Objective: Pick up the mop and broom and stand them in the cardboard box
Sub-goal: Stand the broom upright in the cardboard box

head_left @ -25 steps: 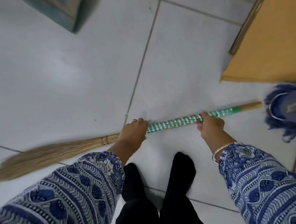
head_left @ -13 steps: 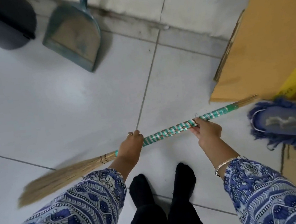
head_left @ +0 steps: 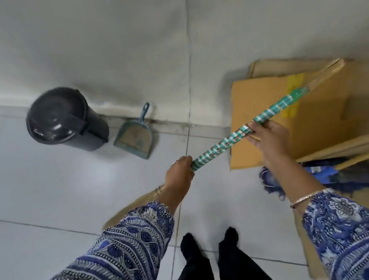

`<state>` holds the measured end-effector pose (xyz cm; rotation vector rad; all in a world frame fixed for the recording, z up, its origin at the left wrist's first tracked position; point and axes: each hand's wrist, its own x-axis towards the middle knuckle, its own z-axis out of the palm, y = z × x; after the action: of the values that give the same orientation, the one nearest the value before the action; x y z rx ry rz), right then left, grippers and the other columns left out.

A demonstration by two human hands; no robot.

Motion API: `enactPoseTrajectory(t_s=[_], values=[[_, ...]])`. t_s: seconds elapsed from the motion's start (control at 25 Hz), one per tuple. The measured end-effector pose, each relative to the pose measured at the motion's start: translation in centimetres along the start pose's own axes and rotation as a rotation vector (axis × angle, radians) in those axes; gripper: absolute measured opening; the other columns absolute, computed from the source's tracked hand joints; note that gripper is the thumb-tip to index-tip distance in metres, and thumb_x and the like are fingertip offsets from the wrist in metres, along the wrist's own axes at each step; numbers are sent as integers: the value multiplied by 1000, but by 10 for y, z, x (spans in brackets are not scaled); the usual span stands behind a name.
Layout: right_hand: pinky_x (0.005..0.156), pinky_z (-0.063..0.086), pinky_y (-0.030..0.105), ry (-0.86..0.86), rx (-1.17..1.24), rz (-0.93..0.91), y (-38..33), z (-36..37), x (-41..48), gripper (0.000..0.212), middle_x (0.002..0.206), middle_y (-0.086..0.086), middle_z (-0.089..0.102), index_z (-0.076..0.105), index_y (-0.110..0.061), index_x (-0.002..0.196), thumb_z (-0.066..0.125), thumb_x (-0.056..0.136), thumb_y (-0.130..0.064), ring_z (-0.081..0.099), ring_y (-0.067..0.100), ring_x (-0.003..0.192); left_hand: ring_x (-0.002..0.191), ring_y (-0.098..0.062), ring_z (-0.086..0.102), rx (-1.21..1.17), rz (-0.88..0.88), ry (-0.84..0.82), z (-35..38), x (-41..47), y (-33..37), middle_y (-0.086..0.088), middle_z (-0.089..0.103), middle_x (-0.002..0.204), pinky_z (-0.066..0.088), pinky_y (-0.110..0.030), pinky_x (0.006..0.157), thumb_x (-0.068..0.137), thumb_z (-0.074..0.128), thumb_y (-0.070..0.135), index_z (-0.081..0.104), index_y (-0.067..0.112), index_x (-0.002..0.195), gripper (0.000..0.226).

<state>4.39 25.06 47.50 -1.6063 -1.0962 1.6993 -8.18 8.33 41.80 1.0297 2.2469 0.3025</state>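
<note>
both my hands, left [head_left: 180, 174] and right [head_left: 269, 139], have fingers clamped on the broom [head_left: 224, 144], tilting it toward the box [head_left: 315, 108].

No text, label, brand or number can be read anywhere in the view. The cardboard box [head_left: 292, 111] carries a yellow printed mark on its flap, but it is blurred and partly crossed by the broom [head_left: 226, 142], so nothing legible can be told from it.
</note>
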Motion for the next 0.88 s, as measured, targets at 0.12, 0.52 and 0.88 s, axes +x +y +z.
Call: enactPoseTrajectory(t_s=[0.12,0.52,0.88], values=[[64,58,20,-17,-8,-177,-90,-39,-50,3,76,2,61,59,-3,84,60,84,-6,60,9,70,91,-35,60,-40,113,46,-44,-27,68,-14,64,102,47,-38,70,80,66,10,59,5,96,18],[58,55,15,-1,-10,-551,-234,-278,-116,14,75,1,63,61,-17,76,62,81,-3,64,2,62,87,-35,57,-201,404,132,1,-99,333,-20,62,97,43,-39,69,77,69,7,59,0,90,18],[79,56,43,142,-142,-641,-266,-530,-101,11,85,15,66,64,-11,88,64,79,-5,65,26,80,88,-31,59,-304,487,44,142,-149,565,-18,65,98,36,-28,66,79,64,4,60,0,96,18]])
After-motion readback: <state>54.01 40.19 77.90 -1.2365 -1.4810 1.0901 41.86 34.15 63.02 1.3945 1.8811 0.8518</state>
